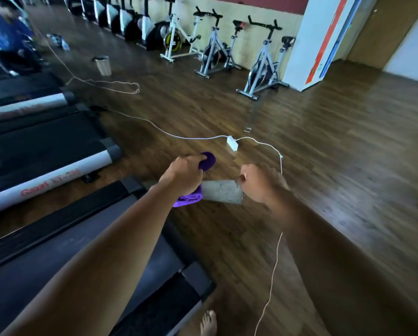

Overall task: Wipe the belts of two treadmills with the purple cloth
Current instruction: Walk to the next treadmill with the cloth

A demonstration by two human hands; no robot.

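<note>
While your left hand grips the purple cloth in a bunch, one end poking out past the knuckles and the other hanging below the wrist, it's up in the air over the wooden floor. That's just off the end corner of the nearest treadmill, and not on any belt.

Your right hand is curled as well, but it's blurred, and I can't tell whether it holds anything. A thin white cord runs close by it. Down on the floor between your two hands lies a grey slab.

My read is that the cloth is ready and nothing is being wiped. You're either about to start on a belt or crossing between the two, and I can't say which.

The next move, as I judge it, calls for a turn to your left and a low bend to lay the cloth flat on the near belt. The other choice is the far belt, past the silver rail. Mind that cord by your bare foot.
</note>
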